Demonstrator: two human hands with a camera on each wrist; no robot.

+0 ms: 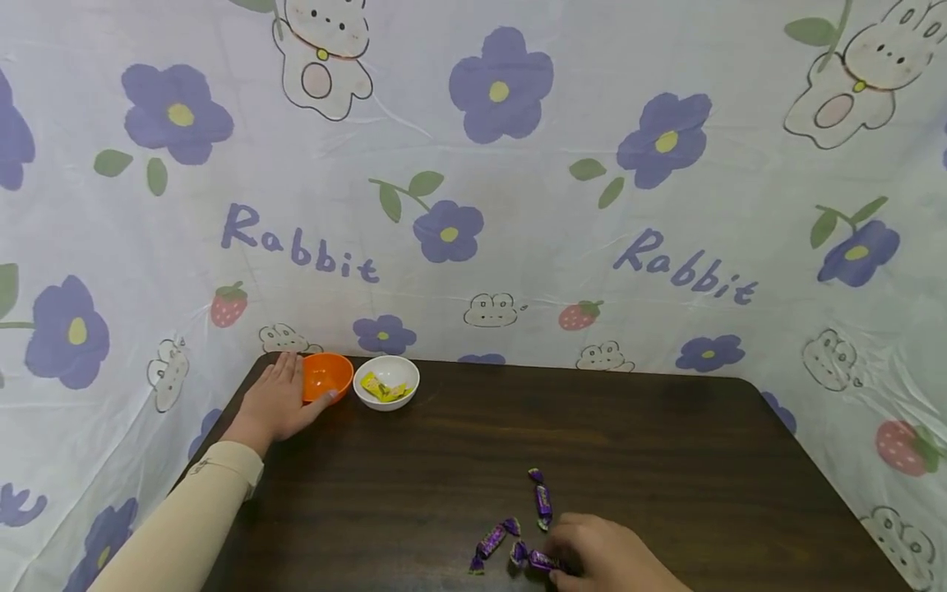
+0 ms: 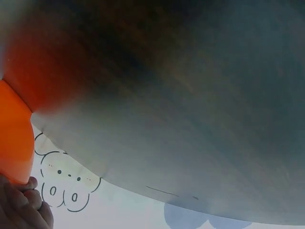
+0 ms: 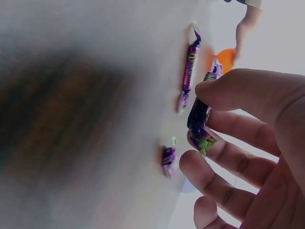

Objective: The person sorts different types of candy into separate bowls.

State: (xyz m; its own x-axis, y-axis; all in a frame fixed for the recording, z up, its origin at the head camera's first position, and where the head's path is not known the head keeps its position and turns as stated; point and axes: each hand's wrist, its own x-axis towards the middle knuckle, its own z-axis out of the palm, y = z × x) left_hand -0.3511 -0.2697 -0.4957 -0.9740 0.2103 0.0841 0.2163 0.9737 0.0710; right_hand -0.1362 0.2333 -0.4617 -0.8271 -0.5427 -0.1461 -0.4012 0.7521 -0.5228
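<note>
At the table's far left corner, my left hand holds the orange bowl, fingers along its left side and thumb at its front. The left wrist view catches only part of the orange bowl and some fingers. By the near edge, my right hand pinches a purple-wrapped candy between thumb and fingers. Two more purple candies lie on the table: one just beyond this hand, another to its left.
A white bowl with yellow-wrapped candies stands right of the orange bowl. The dark wooden table meets a printed cloth hanging behind it and at both sides.
</note>
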